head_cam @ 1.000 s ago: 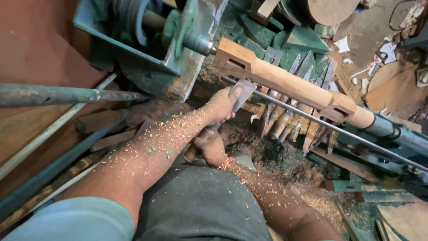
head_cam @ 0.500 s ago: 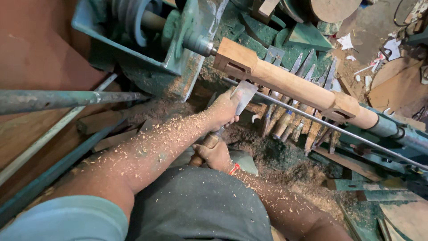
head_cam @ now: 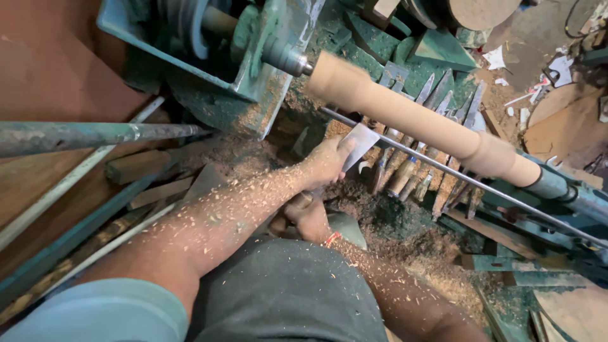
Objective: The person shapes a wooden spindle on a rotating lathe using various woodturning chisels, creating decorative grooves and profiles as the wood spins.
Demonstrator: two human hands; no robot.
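Here, left hand (head_cam: 326, 161) presses chisel (head_cam: 361, 142) against rod (head_cam: 405, 152).

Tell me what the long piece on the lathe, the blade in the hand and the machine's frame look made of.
The workpiece looks like pale bare wood, matt, with shavings below. The blade, gripped by the left hand, looks like dull grey steel. The lathe frame seems cast metal, with worn green paint.

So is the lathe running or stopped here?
Running: the wooden workpiece is motion-blurred into a smooth round, while the left hand holds a flat chisel blade toward it.
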